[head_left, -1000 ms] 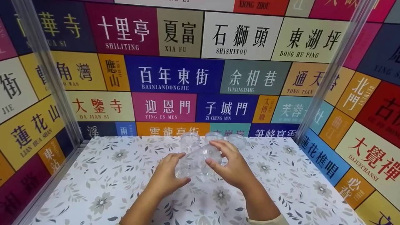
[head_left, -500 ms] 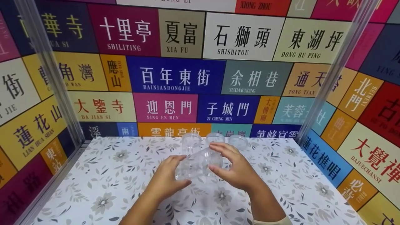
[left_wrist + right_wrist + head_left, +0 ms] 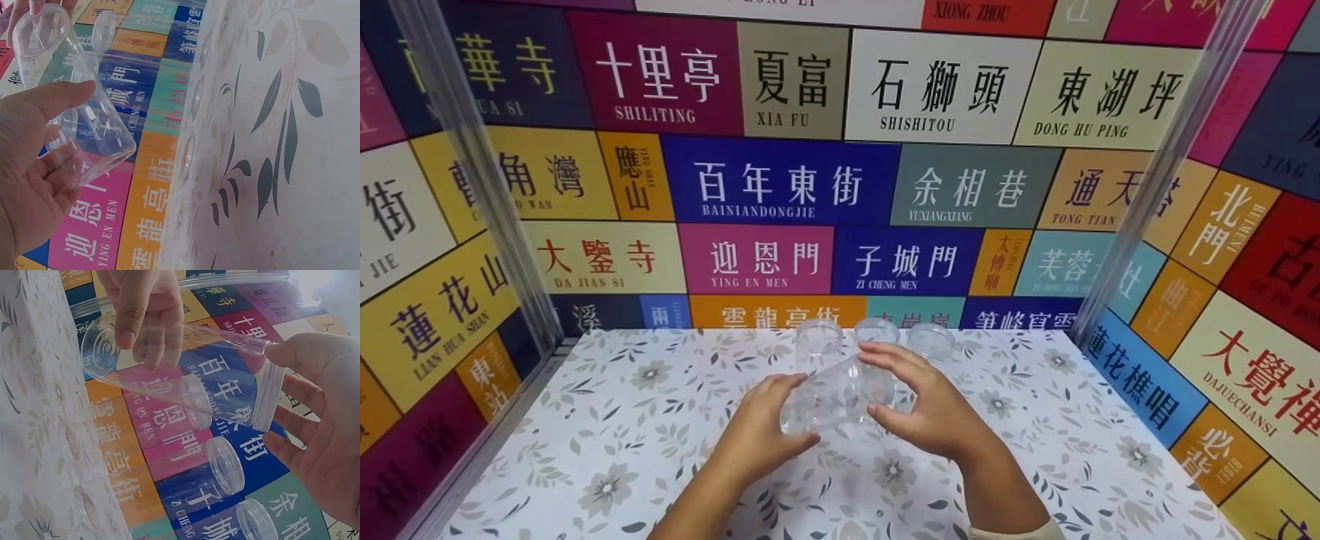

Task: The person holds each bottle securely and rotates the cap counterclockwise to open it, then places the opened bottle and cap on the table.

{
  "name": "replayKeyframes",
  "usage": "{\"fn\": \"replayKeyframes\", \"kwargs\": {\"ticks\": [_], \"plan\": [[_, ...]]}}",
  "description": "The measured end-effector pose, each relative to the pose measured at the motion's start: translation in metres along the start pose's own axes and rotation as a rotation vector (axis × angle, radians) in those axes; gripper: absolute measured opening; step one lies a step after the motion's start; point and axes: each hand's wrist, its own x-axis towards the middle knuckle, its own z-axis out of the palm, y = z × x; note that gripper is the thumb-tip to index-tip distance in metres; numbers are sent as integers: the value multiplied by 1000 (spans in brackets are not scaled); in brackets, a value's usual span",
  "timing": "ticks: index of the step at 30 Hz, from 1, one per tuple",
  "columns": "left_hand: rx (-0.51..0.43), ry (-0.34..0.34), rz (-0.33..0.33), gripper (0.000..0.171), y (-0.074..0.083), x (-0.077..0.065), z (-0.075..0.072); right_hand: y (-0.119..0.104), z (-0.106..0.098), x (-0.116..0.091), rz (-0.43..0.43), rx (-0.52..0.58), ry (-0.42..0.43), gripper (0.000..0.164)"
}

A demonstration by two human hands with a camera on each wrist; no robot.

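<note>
A clear plastic jar [image 3: 826,394] is held tilted above the table, its lidded end raised toward the right. My left hand [image 3: 761,424] grips the base end, thumb on one side and fingers round the other; the left wrist view shows the see-through wall of the jar [image 3: 104,126] between them. At the other end, my right hand [image 3: 922,397] holds the clear lid [image 3: 269,394] between thumb and fingers. Through the jar wall, the right wrist view shows rings moulded in its round base. Nothing shows inside the jar.
Behind the hands stand three more clear lidded jars in a row: a left one [image 3: 819,334], a middle one [image 3: 877,328] and a right one [image 3: 933,341]. A floral cloth [image 3: 607,480] covers the table. Sign-printed panels [image 3: 780,180] enclose its back and sides.
My right thumb has slid down and to the right along the lid, and the right hand has turned slightly. The left hand and the jar keep nearly the same place.
</note>
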Motion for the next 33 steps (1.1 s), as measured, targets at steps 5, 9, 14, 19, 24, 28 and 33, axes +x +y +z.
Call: {"fn": "replayKeyframes", "kwargs": {"ticks": [5, 9, 14, 19, 24, 28, 33], "plan": [[2, 24, 58, 85, -2, -1, 0, -1, -1, 1, 101, -17, 49, 71], [-3, 19, 61, 85, -2, -1, 0, -2, -1, 2, 178, -46, 82, 73], [-9, 18, 55, 85, -1, 0, 1, 0, 0, 2, 236, -96, 91, 73], [-13, 13, 39, 86, 0, 0, 1, 2, 2, 3, 262, -114, 97, 66], [-22, 5, 27, 87, -1, -1, 2, 2, 3, 5, 286, -70, 86, 65], [-23, 4, 27, 86, -2, -1, 2, 1, 3, 5, 293, -8, 62, 65], [-17, 0, 21, 86, 0, -2, 2, 3, 2, 3, 225, 37, 27, 69]]}}
